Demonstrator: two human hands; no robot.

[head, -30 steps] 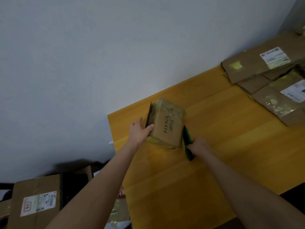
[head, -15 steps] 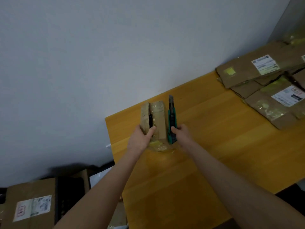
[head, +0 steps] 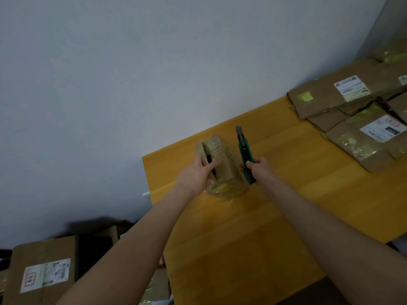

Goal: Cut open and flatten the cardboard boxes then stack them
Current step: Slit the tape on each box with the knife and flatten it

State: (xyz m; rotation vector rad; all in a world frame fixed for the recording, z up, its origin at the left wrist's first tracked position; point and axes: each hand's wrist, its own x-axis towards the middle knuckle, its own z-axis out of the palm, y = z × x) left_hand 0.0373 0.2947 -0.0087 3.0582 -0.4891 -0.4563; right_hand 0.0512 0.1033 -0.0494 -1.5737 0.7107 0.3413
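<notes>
Our left grip clasps the taped box, upended at the ten-o'clock corner of the surface; our right grip clenches the green knife just at its three o'clock, blade bared. Slipping on glossy tape, that blade could catch our steadying thumb.

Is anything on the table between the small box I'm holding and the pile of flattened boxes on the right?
Nothing visible lies on the table between the small box and the pile. Only your right hand, gripping the green knife, is beside the box on that side.
</notes>
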